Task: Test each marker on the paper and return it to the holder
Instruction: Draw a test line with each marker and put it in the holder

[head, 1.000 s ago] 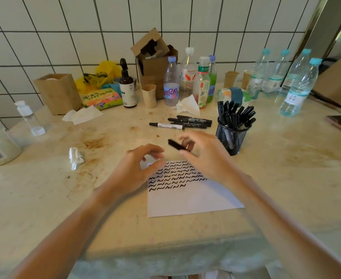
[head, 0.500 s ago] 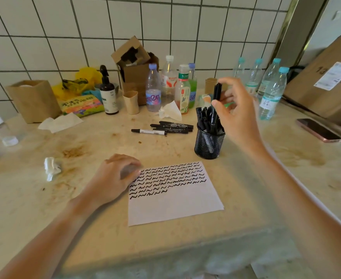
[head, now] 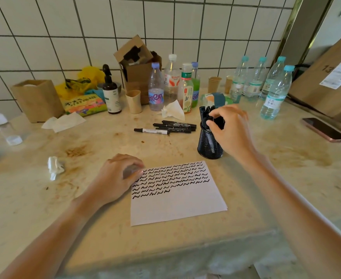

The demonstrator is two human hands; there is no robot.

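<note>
Markers (head: 207,112) are mostly bunched upright in the black mesh holder (head: 210,147), and the right hand (head: 229,129) is right on top of them, fingers curled round the marker tops at the rim. Looks like it's pinching one of the caps, though I can't tell which marker exactly since the fingers cover that bit. The left hand (head: 118,177) is curled loosely with its knuckles resting on the near-left corner of the paper (head: 177,200), holding it flat; it doesn't seem to be gripping anything.

Handling-wise these should be dead easy: light, stiff plastic barrels, a bit smooth, nothing fragile. I'd pinch one by the cap end where it sticks up out of the holder and pull it straight up, because they're packed tight and a sideways tug could drag neighbours or tip the holder, which looks light too. Caps probably need a firm pull to pop off, so the left hand would have to leave the paper for that.

The paper itself is thin and floppy and would slide on the worktop (head: 89,234) if not held down. It's got rows of black squiggles over its far half.

Just past the left hand, and to the left of the right one, a few loose markers (head: 169,127) lie flat on the worktop. Bottles (head: 156,87) stand behind those, and a phone (head: 324,129) lies off to the right of the right hand.
</note>
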